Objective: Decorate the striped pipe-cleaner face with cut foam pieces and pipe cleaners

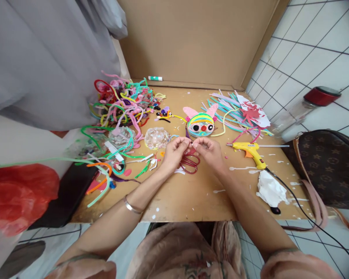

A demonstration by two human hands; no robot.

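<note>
My left hand point(174, 153) and my right hand point(209, 152) meet over the middle of a small wooden table point(189, 197). Both pinch a dark red pipe cleaner point(189, 162) bent into loops, which hangs below my fingers onto the tabletop. Just beyond my hands lies a round craft face point(201, 124) wound from coloured pipe cleaners, with pink ears, two dark eyes and a red nose. A silver bangle sits on my left wrist.
A tangle of coloured pipe cleaners point(119, 106) fills the left side. A clear plastic bag point(156, 138) lies near my left hand. On the right are a yellow glue gun point(249, 150), crumpled tissue point(270, 190), pastel strips point(235, 112), a brown bag point(325, 166) and a red-lidded jar point(308, 104).
</note>
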